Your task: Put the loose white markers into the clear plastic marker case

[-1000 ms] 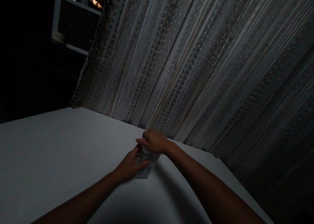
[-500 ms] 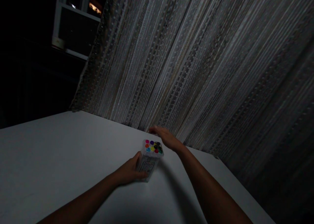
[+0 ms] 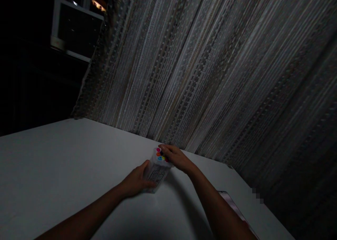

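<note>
A clear plastic case [image 3: 158, 173] of markers stands on the white table, tilted a little in view, with a printed label on its front. Pink, orange, blue and yellow round marker ends [image 3: 159, 158] show at its top. My left hand [image 3: 137, 182] grips the case low on its left side, thumb and fingers around it. Over the top right of the case lies my right hand [image 3: 175, 157], its fingers bent and closed down among the marker ends. They cover several of the ends, and what they pinch is hidden.
The white table [image 3: 79, 162] runs back to a grey striped curtain [image 3: 179, 75]. Partly behind my right forearm lies a flat, thin, phone-like object [image 3: 229, 200]. A window [image 3: 76, 29] shows in the dark at upper left.
My right hand has come from behind the case down onto the marker ends, covering several. My left hand keeps its grip. The flat object at right has come into sight.
</note>
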### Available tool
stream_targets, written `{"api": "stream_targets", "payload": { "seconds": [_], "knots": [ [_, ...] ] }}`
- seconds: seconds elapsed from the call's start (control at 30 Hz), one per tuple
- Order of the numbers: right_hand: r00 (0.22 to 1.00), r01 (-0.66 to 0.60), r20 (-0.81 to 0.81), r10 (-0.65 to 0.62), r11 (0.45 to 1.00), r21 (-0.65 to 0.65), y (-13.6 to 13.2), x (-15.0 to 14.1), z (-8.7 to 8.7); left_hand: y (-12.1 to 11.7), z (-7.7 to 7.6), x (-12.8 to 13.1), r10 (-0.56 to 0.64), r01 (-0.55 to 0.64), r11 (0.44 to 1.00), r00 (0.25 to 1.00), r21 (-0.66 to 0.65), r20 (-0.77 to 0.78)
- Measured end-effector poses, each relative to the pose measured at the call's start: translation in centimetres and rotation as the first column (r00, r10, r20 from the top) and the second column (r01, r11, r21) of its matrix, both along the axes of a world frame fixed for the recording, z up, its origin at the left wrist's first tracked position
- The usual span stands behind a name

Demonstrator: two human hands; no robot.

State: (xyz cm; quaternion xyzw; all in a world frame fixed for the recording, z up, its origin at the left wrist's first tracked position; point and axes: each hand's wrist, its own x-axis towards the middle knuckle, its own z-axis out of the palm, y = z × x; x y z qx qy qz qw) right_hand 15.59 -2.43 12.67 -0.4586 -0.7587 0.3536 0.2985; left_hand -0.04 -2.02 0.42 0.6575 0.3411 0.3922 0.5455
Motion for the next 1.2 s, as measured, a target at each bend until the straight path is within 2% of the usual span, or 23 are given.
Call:
{"api": "stream_targets", "payload": {
  "seconds": [0.07, 0.13, 0.23, 0.37, 0.43, 0.5, 0.6, 0.7, 0.77, 0.83, 0.93, 1.03, 1.2],
  "knots": [
    [0.996, 0.090, -0.020, -0.088, 0.990, 0.111, -0.3, 0.7, -0.6, -0.2, 0.9, -0.3, 0.044, -0.043, 0.999, 0.999, -0.019, 0.023],
    [0.980, 0.177, -0.109, -0.164, 0.977, 0.118, -0.6, 1.3, -1.7, -0.3, 1.7, -0.6, 0.105, -0.103, 0.994, 0.993, -0.049, 0.061],
    [0.914, 0.268, -0.303, -0.269, 0.962, -0.047, -0.7, 1.8, -4.0, -0.1, 2.2, -0.9, 0.199, -0.188, 0.976, 0.975, -0.110, 0.098],
    [0.732, 0.319, -0.569, -0.375, 0.926, -0.199, -0.5, 1.6, -7.7, 0.5, 2.2, -1.2, 0.323, -0.304, 0.944, 0.927, -0.124, 0.188],
    [0.619, 0.302, -0.661, -0.425, 0.905, -0.298, -0.6, 1.2, -9.2, 0.8, 2.1, -1.2, 0.333, -0.305, 0.942, 0.902, -0.141, 0.273],
    [0.544, 0.236, -0.712, -0.444, 0.895, -0.379, -0.9, 0.9, -10.2, 0.8, 2.1, -1.3, 0.310, -0.269, 0.948, 0.905, -0.173, 0.290],
    [0.536, 0.067, -0.745, -0.397, 0.900, -0.431, -1.4, 1.0, -10.5, 0.7, 2.4, -1.4, 0.327, -0.285, 0.936, 0.921, -0.208, 0.213],
    [0.527, -0.061, -0.765, -0.371, 0.881, -0.469, -1.7, 1.3, -10.4, 0.4, 2.9, -1.8, 0.449, -0.420, 0.892, 0.869, -0.167, 0.207],
    [0.518, -0.043, -0.743, -0.425, 0.854, -0.519, -1.8, 1.4, -10.7, 0.3, 3.2, -2.0, 0.534, -0.525, 0.845, 0.814, -0.103, 0.229],
    [0.537, 0.002, -0.708, -0.459, 0.839, -0.543, -1.7, 1.4, -11.3, 0.4, 3.2, -2.1, 0.581, -0.580, 0.811, 0.779, -0.081, 0.235],
    [0.558, 0.088, -0.700, -0.447, 0.870, -0.485, -1.5, 1.6, -12.2, 0.7, 2.7, -1.9, 0.583, -0.561, 0.812, 0.788, -0.162, 0.196],
    [0.503, 0.209, -0.723, -0.473, 0.879, -0.429, -1.3, 1.8, -12.6, 1.0, 2.2, -1.6, 0.564, -0.525, 0.820, 0.809, -0.231, 0.167],
    [0.466, 0.203, -0.779, -0.418, 0.908, -0.366, -1.3, 1.7, -12.5, 1.2, 1.9, -1.4, 0.562, -0.500, 0.809, 0.811, -0.308, 0.159]
  ]
}}
